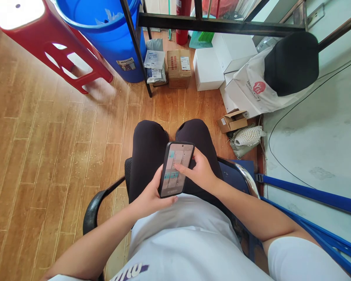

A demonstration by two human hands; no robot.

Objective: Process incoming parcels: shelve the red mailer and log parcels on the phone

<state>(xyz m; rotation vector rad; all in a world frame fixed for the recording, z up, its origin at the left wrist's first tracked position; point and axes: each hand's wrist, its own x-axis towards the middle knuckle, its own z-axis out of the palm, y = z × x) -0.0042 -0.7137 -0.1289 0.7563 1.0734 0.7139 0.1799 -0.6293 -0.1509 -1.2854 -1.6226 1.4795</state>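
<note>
A smartphone (178, 166) in a black case is held above my lap, its lit screen facing up with pale blocks and turquoise patches on it. My left hand (152, 197) grips its lower left edge and bottom corner, the thumb stretched along the bottom. On the other side, my right hand (201, 169) supports the upper right edge, and its thumb lies over the middle of the screen. The right fingers behind the phone are mostly hidden. Beneath the phone are my legs in black trousers (150, 156).
I sit in a chair with a black armrest (93, 214). Ahead stand a red stool (76, 58), a blue bin (105, 43) and a dark metal frame (222, 26). Cardboard boxes (178, 72), white boxes (207, 70) and a white bag (251, 88) crowd the right. Blue straps (310, 193) run beside the wall.
</note>
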